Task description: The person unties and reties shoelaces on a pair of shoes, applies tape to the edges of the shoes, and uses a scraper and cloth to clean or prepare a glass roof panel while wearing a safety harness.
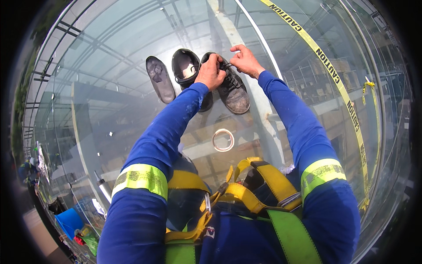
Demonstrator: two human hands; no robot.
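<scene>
A worn black lace-up work shoe (234, 93) rests on the glass surface ahead of me, its toe toward me. My left hand (212, 74) is closed at its laced opening, with the fingertips pinched on the shoelace. Just right of the shoe, my right hand (247, 60) has its fingers bent, and a dark strand of the lace runs to its fingertips. Left of this shoe stands its black mate (179, 66), showing a pale inside and partly covered by my left hand and wrist. A grey, worn insole (160, 81) lies farther left.
A pale ring-shaped roll of tape (223, 140) lies on the glass between the shoes and my yellow harness straps (239, 193). Yellow caution tape (327, 66) stretches along the right. A caulking-type tube (103, 187) and a blue bucket (69, 223) are at lower left.
</scene>
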